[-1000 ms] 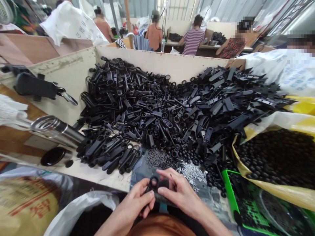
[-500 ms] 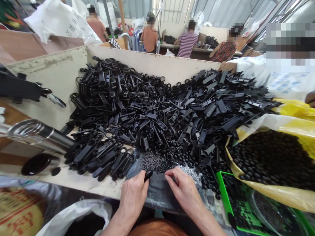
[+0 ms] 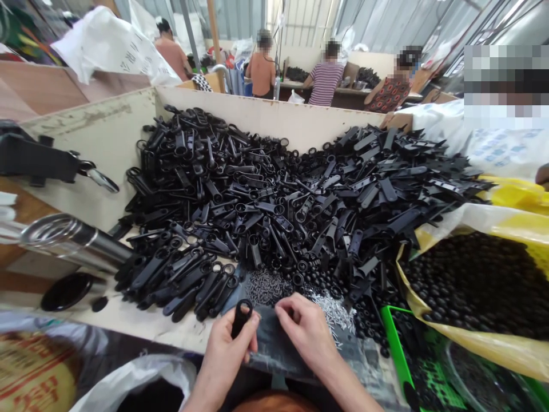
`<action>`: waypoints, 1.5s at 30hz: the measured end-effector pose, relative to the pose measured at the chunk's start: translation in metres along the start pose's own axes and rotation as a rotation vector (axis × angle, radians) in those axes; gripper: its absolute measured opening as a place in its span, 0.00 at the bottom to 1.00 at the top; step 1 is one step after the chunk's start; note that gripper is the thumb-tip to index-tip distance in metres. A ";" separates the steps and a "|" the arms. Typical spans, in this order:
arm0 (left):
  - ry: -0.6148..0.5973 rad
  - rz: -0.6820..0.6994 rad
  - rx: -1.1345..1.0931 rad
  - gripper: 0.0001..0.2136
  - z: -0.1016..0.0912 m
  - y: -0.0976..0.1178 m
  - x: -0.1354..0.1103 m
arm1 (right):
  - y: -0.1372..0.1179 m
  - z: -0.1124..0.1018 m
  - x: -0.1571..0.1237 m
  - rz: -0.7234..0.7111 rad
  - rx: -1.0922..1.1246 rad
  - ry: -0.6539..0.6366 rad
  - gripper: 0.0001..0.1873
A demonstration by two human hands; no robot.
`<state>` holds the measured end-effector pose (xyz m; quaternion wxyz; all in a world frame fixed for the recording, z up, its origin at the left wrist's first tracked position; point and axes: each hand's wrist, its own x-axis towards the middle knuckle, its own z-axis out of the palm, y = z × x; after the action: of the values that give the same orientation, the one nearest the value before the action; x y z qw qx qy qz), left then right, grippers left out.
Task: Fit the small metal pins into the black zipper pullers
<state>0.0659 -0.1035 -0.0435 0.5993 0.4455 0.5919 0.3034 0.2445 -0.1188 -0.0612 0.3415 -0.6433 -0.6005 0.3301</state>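
Note:
My left hand (image 3: pixel 229 346) grips a black plastic part with a ring end (image 3: pixel 241 316), its ring pointing up between thumb and fingers. To the right, apart from it, my right hand (image 3: pixel 304 323) has its fingers curled and pinched together; what lies in them is hidden. Both hands are over a dark mat (image 3: pixel 270 332) at the front of the table. Just beyond are small dark screws (image 3: pixel 263 286) in a heap and silvery pins (image 3: pixel 334 312). Left of my left hand, similar black parts (image 3: pixel 184 280) lie in a row.
A large pile of black plastic parts (image 3: pixel 257 189) fills the walled table. At right stand a yellow bag of black balls (image 3: pixel 476 280) and a green tray (image 3: pixel 392 337). A metal cylinder (image 3: pixel 77 237) is at left. Several people (image 3: pixel 328 74) sit farther back.
My left hand has turned, bringing the black part's ring end upright into view. My right hand has shifted slightly left, toward it. The camera view has tilted a little.

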 end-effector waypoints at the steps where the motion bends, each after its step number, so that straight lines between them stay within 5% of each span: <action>1: -0.020 -0.023 -0.047 0.20 0.002 0.002 -0.002 | -0.003 -0.002 -0.001 0.065 0.148 0.000 0.19; 4: -0.102 -0.046 -0.131 0.21 0.008 0.006 -0.007 | -0.013 -0.006 -0.004 0.260 0.585 -0.050 0.22; 6: -0.150 -0.045 -0.163 0.22 0.010 0.008 -0.008 | -0.019 -0.007 -0.006 0.285 0.664 -0.089 0.23; 20: -0.165 -0.135 -0.256 0.21 0.011 0.010 -0.013 | -0.012 0.000 -0.018 0.084 0.488 -0.019 0.20; 27: -0.234 -0.173 -0.388 0.18 0.018 0.009 -0.011 | -0.004 -0.004 -0.024 0.146 0.525 0.025 0.20; 38: -0.267 -0.453 -0.646 0.21 0.042 0.013 -0.002 | 0.002 -0.029 -0.029 -0.199 0.231 0.095 0.07; 45: -0.251 -0.444 -0.662 0.18 0.051 0.014 -0.004 | 0.008 -0.029 -0.032 -0.190 0.183 0.176 0.08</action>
<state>0.1179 -0.1105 -0.0344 0.8284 0.1236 0.4665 0.2841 0.2717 -0.1519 -0.0515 0.4796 -0.5763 -0.5939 0.2918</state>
